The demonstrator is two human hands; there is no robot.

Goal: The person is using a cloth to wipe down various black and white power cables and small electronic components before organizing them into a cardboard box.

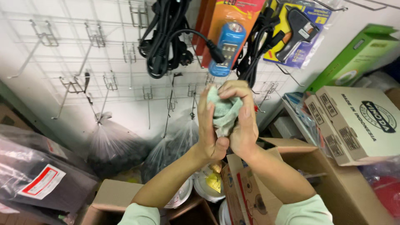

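Observation:
A crumpled pale green cloth (223,111) is squeezed between both my hands, held up in front of a white wire wall rack (100,54). My left hand (210,131) presses it from the left with the palm and thumb. My right hand (243,121) wraps over the top and right side, fingers curled around the cloth. Just above the cloth hangs a blue hand torch in an orange blister pack (229,41).
Black coiled cables (164,37) and a packaged glue gun (298,33) hang on the rack. Clear plastic bags (114,143) hang lower down. A white carton (358,123) and a green box (354,56) sit at the right, open brown cartons (250,187) below.

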